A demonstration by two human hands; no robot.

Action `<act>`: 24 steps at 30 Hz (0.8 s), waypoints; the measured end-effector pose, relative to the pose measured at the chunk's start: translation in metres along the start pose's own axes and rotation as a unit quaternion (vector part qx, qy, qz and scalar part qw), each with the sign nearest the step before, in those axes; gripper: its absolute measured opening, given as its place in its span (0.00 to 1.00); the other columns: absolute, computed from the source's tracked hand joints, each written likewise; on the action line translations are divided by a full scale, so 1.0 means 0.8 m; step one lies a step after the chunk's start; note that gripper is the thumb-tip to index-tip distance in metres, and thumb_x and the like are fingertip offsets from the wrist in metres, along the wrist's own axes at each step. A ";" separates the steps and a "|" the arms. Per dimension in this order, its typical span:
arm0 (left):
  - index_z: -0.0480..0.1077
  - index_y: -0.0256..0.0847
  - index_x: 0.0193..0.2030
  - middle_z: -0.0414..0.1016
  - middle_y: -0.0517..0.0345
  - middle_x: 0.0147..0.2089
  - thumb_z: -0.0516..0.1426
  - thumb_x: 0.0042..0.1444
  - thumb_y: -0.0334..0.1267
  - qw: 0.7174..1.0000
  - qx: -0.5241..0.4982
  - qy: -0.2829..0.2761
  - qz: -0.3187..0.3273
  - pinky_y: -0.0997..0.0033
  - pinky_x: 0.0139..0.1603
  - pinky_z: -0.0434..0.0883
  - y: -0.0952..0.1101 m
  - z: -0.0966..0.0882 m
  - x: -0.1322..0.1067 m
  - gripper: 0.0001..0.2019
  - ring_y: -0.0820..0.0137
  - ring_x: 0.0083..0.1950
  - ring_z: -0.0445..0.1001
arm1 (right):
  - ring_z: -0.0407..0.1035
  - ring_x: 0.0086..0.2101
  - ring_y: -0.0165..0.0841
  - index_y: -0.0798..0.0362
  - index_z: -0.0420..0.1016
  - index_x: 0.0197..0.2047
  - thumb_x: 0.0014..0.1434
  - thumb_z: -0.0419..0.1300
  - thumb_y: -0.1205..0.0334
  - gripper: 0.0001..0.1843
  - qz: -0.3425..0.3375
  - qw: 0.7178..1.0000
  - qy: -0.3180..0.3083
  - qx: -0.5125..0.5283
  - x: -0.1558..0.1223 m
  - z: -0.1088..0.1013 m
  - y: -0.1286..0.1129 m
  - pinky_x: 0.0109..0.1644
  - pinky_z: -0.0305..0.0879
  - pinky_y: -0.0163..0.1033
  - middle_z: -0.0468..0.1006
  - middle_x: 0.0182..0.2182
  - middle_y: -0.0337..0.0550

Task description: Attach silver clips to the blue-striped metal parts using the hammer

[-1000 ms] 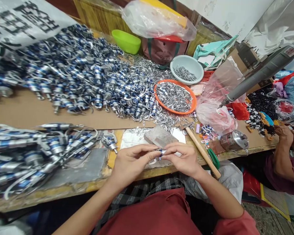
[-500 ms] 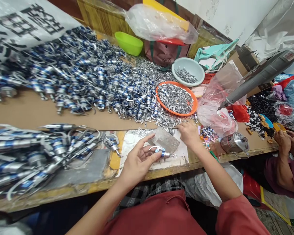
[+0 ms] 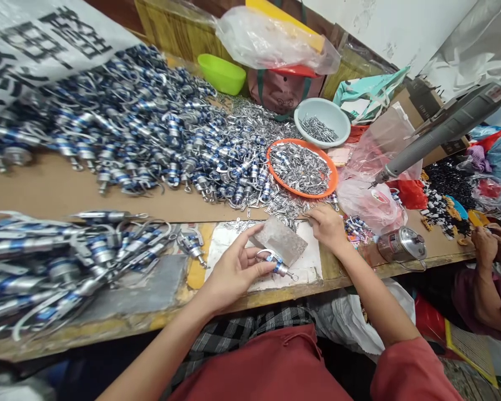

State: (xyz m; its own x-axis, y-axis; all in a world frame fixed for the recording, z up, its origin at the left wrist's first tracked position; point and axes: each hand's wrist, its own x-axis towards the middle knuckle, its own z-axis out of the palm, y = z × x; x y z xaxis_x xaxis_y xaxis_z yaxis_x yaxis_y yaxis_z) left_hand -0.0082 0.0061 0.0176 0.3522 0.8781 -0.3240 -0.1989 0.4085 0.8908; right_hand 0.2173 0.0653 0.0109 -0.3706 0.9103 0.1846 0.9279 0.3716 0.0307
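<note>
Your left hand (image 3: 234, 273) has its thumb and fingers closed on a slim silver-and-blue metal fitting with a curved pale lever and a small end ring (image 3: 280, 268). The fitting is just above the white sheet (image 3: 313, 270) on the bench, in front of a grey, rough-faced rectangular block (image 3: 283, 240), its ring end pointing away from your palm. Your right hand (image 3: 329, 228) is curled near the loose flat silver plates (image 3: 281, 205); you can't tell from here whether its fingers are clamped on anything.

The fitting looks light and stiff, its smooth barrel probably a little slippery. The barrel looks the sturdiest place to pinch; the thin lever and ring seem likelier to swing or bend.

As for writing, large black Chinese-looking characters, partly cut off, stand on the white plastic sack (image 3: 54, 47) at your upper left. The grey powered screwdriver (image 3: 446, 128) and the lidded steel mug (image 3: 394, 245) each carry a label too small to read. You can make out no brand on the fitting.
</note>
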 end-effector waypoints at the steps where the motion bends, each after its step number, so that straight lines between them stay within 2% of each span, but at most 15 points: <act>1: 0.49 0.40 0.61 0.70 0.62 0.28 0.64 0.38 0.39 1.000 -0.001 0.001 -0.001 0.66 0.34 0.73 0.000 0.000 0.000 0.43 0.67 0.33 0.75 | 0.64 0.39 0.34 0.53 0.74 0.40 0.60 0.51 0.70 0.12 -0.002 1.000 0.012 0.019 0.000 -0.001 0.002 0.41 0.55 0.37 0.75 0.36 0.44; 3: 0.48 0.40 0.61 0.70 0.63 0.28 0.65 0.38 0.38 1.000 -0.004 0.002 -0.005 0.66 0.34 0.73 0.000 0.000 0.000 0.43 0.67 0.32 0.75 | 0.63 0.40 0.35 0.53 0.74 0.39 0.59 0.52 0.70 0.10 -0.038 0.999 0.009 0.021 -0.001 -0.001 0.001 0.43 0.54 0.38 0.75 0.36 0.43; 6: 0.49 0.40 0.61 0.70 0.63 0.28 0.64 0.39 0.38 1.000 -0.008 0.002 -0.006 0.67 0.34 0.73 -0.001 0.001 0.001 0.43 0.68 0.32 0.75 | 0.61 0.40 0.37 0.52 0.74 0.38 0.58 0.52 0.72 0.11 -0.093 0.995 -0.028 -0.028 0.001 0.003 -0.005 0.41 0.51 0.41 0.74 0.36 0.43; 13: 0.50 0.40 0.61 0.71 0.63 0.28 0.64 0.39 0.37 1.000 -0.007 -0.001 0.002 0.71 0.30 0.72 0.001 0.000 0.000 0.42 0.70 0.30 0.74 | 0.60 0.36 0.37 0.56 0.71 0.33 0.58 0.50 0.73 0.09 -0.119 0.985 -0.060 -0.107 -0.001 0.002 -0.020 0.39 0.50 0.41 0.72 0.34 0.47; 19: 0.48 0.39 0.61 0.71 0.63 0.28 0.64 0.39 0.36 1.000 0.001 -0.012 -0.009 0.74 0.27 0.70 0.004 0.001 0.000 0.43 0.70 0.29 0.74 | 0.62 0.32 0.35 0.57 0.71 0.35 0.58 0.51 0.74 0.09 -0.090 0.991 -0.067 -0.076 -0.026 0.009 -0.023 0.35 0.52 0.39 0.72 0.31 0.46; 24: 0.48 0.39 0.61 0.71 0.63 0.27 0.64 0.39 0.36 1.000 -0.008 -0.013 -0.008 0.76 0.27 0.70 0.005 0.002 0.000 0.43 0.72 0.28 0.73 | 0.65 0.30 0.33 0.56 0.71 0.36 0.55 0.52 0.76 0.10 -0.062 0.996 -0.045 -0.053 -0.024 0.004 -0.015 0.31 0.56 0.36 0.72 0.31 0.45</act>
State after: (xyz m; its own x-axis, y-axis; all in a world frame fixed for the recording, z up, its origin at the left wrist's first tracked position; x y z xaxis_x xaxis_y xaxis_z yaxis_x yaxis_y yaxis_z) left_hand -0.0073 0.0073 0.0217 0.3787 0.8650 -0.3292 -0.2084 0.4263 0.8802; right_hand 0.2133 0.0442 0.0036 -0.4803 0.8731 0.0838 0.8720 0.4650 0.1531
